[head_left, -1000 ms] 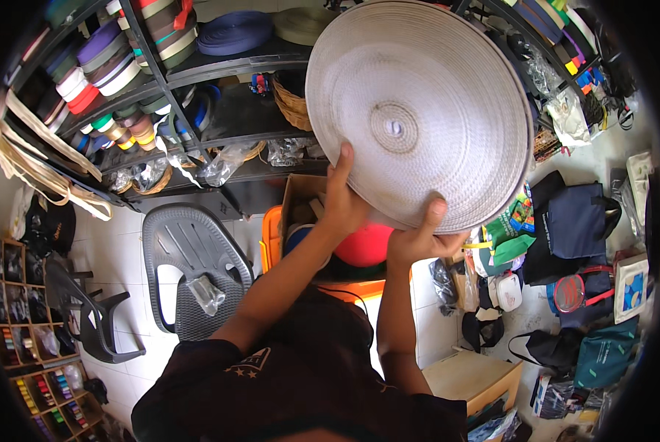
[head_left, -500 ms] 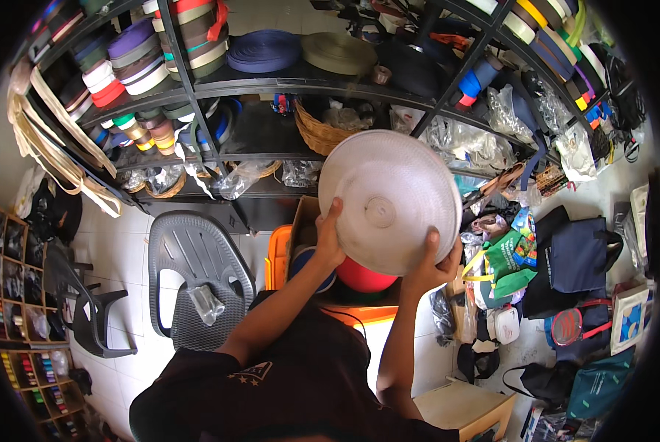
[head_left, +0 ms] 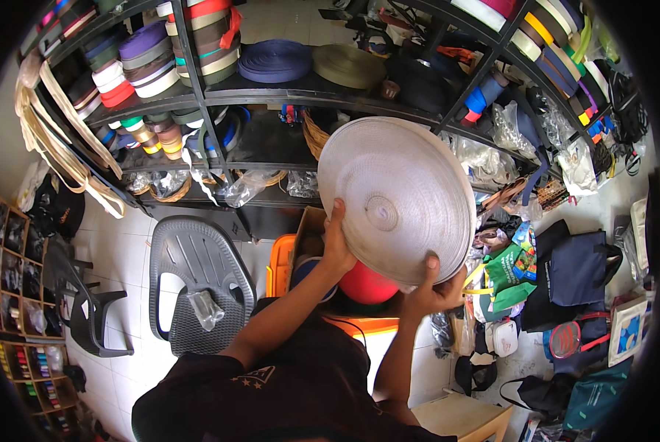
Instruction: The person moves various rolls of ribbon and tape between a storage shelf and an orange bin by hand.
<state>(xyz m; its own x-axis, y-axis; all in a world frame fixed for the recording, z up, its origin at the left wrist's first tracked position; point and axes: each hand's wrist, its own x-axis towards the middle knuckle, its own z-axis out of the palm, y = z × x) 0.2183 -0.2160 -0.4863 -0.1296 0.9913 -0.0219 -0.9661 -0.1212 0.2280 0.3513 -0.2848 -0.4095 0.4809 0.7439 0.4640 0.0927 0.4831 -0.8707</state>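
Single head-mounted fisheye view, aimed forward and down from above the person's shoulders. Shelving point(head_left: 271, 96) is seen ahead, floor point(head_left: 124, 250) below; the roll point(head_left: 396, 199) is held close to the lens. Edges are bent at the rim.

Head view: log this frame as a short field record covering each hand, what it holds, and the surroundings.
held item: large round white roll of woven webbing, tilted, flat face toward the camera
left hand: grips the roll's lower left edge
right hand: supports the lower right edge, fingers over the rim
behind: dark metal shelving stacked with coloured webbing rolls
below: grey plastic chair, orange crate, red round object
right floor: bags, including a green bag
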